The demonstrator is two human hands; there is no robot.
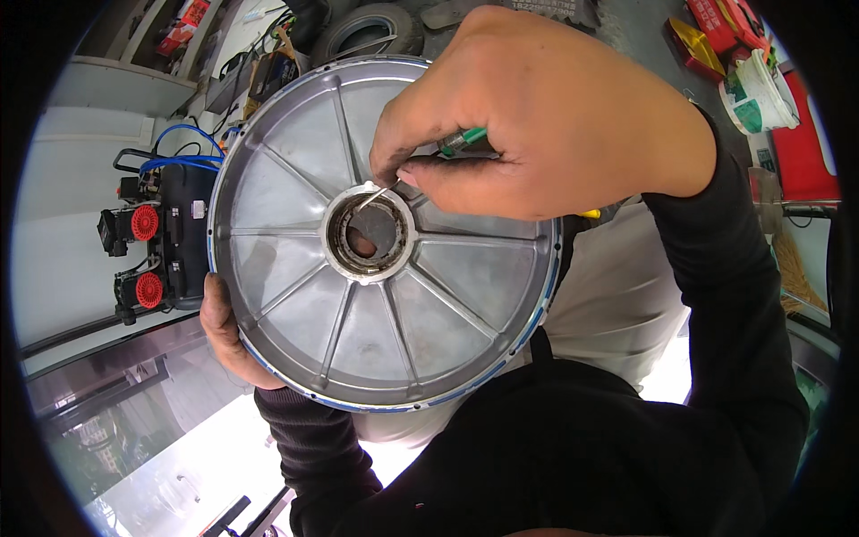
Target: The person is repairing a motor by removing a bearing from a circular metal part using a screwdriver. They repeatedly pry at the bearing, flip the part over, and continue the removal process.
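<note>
A round silver metal wheel hub cover (447,300), with ribs running like spokes from its centre, is tilted up over my lap. My left hand (231,338) grips its lower left rim; the thumb shows outside the edge and the other fingers are mostly hidden behind it. My right hand (546,116) pinches a thin screwdriver (463,140) with a green handle above the cover. Its slim metal tip reaches the upper inner edge of the central bore (404,258). Dark grime lines that bore, and something skin-coloured shows through it.
On the left stands a black air compressor (186,224) with red round fans and blue hoses. A tyre (369,34) lies beyond the cover. At the far right are a white bucket (759,94), a yellow tray (694,49) and a straw broom (795,268).
</note>
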